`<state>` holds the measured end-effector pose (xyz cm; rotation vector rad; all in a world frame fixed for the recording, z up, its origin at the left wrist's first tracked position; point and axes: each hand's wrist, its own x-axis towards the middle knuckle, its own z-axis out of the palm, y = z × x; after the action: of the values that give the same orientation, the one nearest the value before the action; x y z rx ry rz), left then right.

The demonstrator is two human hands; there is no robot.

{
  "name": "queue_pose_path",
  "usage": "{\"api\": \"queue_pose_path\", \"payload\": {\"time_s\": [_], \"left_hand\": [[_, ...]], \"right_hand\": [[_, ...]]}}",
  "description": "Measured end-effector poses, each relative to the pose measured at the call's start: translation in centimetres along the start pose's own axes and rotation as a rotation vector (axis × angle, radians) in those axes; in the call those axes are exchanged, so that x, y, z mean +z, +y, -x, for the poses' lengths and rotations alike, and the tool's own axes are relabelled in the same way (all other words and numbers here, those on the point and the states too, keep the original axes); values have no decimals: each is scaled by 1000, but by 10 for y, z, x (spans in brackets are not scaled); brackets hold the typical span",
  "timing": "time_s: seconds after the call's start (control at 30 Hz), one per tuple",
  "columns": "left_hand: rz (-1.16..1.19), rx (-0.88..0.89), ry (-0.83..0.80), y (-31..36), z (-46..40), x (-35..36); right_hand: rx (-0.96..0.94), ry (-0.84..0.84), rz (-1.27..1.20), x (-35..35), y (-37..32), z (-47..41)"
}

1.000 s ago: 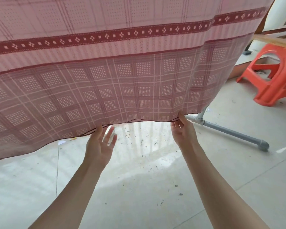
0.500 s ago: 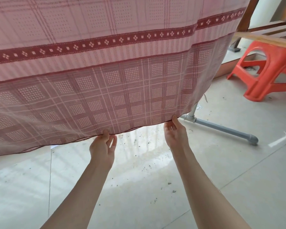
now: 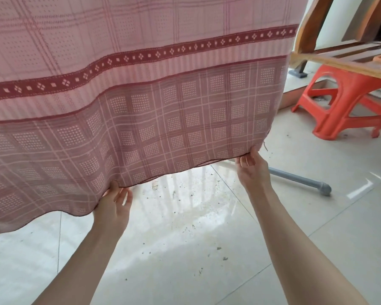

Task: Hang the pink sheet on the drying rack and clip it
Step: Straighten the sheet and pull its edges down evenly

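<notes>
The pink sheet (image 3: 141,89), checked with a dark red patterned band, hangs down in front of me and fills the upper view. My left hand (image 3: 114,205) pinches its bottom hem near the middle, fingers behind the cloth. My right hand (image 3: 251,170) pinches the hem at the lower right corner. Of the drying rack only a grey foot tube (image 3: 299,180) shows on the floor to the right; its upper bars are hidden behind the sheet. No clips are visible.
An orange plastic stool (image 3: 348,102) stands at the right under a wooden plank (image 3: 343,64). Leaning wooden boards (image 3: 312,23) fill the upper right corner. The pale tiled floor (image 3: 185,249) carries scattered dirt specks.
My left hand went from open below the hem to gripping it. Both hands moved apart along the hem, the right one reaching the sheet's right corner.
</notes>
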<state>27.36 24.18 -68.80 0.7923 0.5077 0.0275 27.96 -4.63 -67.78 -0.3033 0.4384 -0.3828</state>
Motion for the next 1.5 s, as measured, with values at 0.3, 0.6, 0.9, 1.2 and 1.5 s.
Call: {"api": "queue_pose_path", "payload": {"time_s": [0.3, 0.6, 0.9, 1.2, 1.5], "left_hand": [[-74, -198, -340, -76, 19, 65], [-37, -443, -454, -119, 32, 131], [9, -394, -282, -131, 32, 139], [29, -389, -250, -141, 33, 148], [-44, -273, -279, -141, 23, 150]], "right_hand": [[38, -52, -56, -9, 14, 27], [21, -97, 33, -29, -16, 27], [-54, -34, 111, -26, -73, -29], [-201, -29, 56, -24, -103, -49], [-292, -3, 119, -29, -102, -73]]}}
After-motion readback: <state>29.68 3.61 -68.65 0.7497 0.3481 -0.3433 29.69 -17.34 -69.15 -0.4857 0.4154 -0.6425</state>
